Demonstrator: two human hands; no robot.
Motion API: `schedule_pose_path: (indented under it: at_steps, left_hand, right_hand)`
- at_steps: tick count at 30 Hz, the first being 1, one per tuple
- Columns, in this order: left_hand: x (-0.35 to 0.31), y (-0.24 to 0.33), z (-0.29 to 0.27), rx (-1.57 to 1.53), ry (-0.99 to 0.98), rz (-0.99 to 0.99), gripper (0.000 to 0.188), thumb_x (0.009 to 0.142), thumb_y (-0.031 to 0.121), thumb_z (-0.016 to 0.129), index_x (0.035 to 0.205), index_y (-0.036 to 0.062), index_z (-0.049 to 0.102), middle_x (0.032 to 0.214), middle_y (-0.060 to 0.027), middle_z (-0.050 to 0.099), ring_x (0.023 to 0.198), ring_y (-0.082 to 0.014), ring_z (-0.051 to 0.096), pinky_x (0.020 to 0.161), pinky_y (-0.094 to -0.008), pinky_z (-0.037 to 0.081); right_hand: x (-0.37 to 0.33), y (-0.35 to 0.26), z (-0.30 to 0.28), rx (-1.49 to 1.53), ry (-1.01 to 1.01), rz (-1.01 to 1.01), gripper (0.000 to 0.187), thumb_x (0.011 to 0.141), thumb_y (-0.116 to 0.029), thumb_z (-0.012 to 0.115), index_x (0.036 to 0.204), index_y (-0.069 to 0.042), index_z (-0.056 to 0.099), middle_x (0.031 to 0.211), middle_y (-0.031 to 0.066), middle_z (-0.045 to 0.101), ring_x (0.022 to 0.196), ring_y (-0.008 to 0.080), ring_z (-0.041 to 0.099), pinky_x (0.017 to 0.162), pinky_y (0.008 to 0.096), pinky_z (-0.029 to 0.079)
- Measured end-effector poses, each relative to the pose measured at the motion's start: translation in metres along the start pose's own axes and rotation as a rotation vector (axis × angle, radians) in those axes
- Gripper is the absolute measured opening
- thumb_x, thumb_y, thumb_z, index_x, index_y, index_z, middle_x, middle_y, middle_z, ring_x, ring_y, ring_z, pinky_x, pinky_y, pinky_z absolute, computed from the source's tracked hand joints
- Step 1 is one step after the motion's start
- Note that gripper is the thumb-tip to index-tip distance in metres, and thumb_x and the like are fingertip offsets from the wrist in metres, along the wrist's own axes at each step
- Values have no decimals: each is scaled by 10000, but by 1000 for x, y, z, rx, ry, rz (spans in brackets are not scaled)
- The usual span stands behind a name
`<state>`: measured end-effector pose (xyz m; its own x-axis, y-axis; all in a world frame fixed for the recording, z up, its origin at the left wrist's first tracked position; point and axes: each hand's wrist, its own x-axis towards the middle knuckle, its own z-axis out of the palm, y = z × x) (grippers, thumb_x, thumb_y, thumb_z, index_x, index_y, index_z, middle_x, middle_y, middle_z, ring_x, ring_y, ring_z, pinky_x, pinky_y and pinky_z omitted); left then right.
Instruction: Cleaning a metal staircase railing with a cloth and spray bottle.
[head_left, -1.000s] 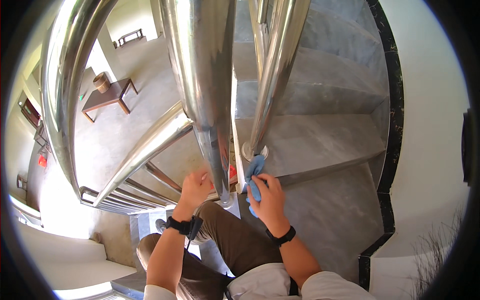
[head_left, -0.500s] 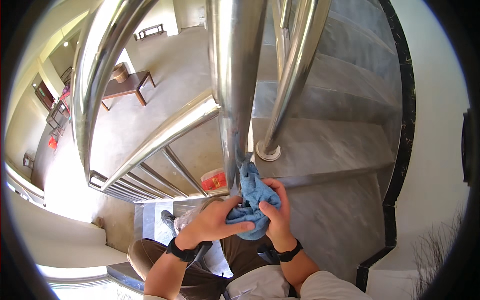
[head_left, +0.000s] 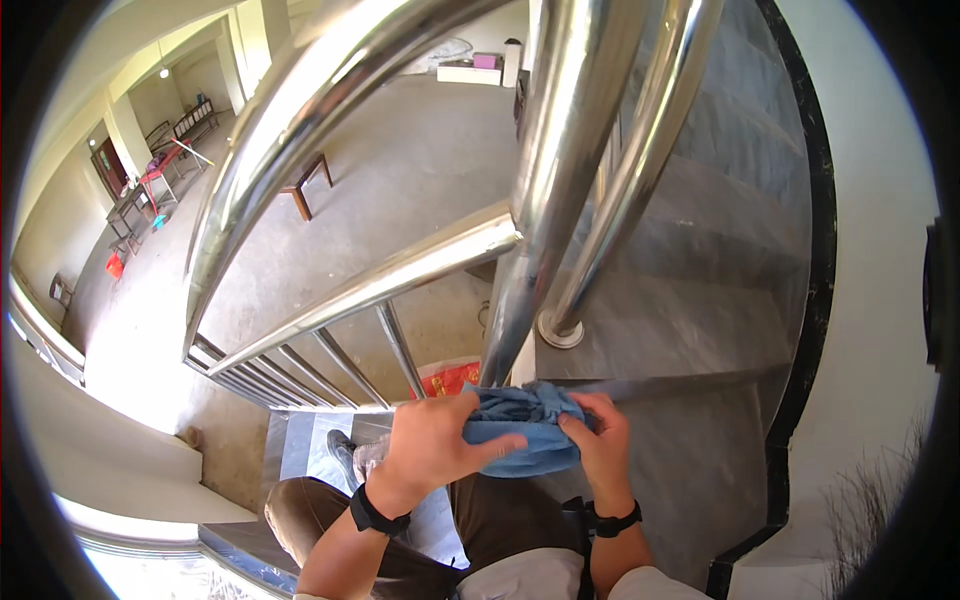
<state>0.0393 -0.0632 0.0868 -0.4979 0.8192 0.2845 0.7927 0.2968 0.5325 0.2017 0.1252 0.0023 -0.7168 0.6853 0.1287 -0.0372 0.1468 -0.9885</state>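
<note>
Blue cloth (head_left: 540,437), bunched, gripped at opposite ends by left hand (head_left: 428,445) and right hand (head_left: 603,448), both closed; grey landing (head_left: 690,460) bounded at right edge by black skirting (head_left: 778,465).

1. We are on an indoor staircase (head_left: 690,320), its broad grey treads running along a white wall (head_left: 875,250) edged with a black border (head_left: 822,200).
2. Past the shiny metal railing (head_left: 370,285), we look down into a large hall with a plain grey floor (head_left: 410,150) and pale pillars (head_left: 124,140).
3. We see a dark bench (head_left: 195,122) and a red bucket (head_left: 115,265) there; whether it is a home, we cannot tell.
</note>
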Motion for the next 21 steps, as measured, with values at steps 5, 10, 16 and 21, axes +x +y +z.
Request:
schedule_pose_path:
  at_steps: [5,10,16,21]
  left_hand:
    - [-24,-30,25,52,-386,146,388,747,342,802,964,63,641,759,-167,665,772,-390,678,678,-461,522]
    - [-9,-38,38,-200,-44,445,186,743,172,750,867,61,667,744,-158,647,723,-384,646,685,-462,522]
    - [7,-24,17,-662,-141,239,159,711,122,723,819,22,662,706,-174,597,689,-372,611,640,-434,476]
    - [2,-30,19,-683,-143,82,145,755,144,743,783,7,706,635,-151,641,567,-228,654,551,-303,478]
  right_hand:
    - [4,-7,-15,-192,58,-14,347,777,-11,743,1121,-40,702,1058,71,595,990,179,580,868,293,466]
    - [-4,-4,-37,-615,-247,-215,399,786,-251,815,1111,-43,713,1141,114,647,1053,257,599,884,361,488]
    - [-24,7,-22,-967,-338,-284,407,722,-346,819,1042,-101,759,1111,96,665,1107,323,574,935,411,461]
    - [-20,-23,-12,-1192,-59,-499,364,670,-329,796,966,-119,769,1077,88,675,1081,338,576,876,420,469]
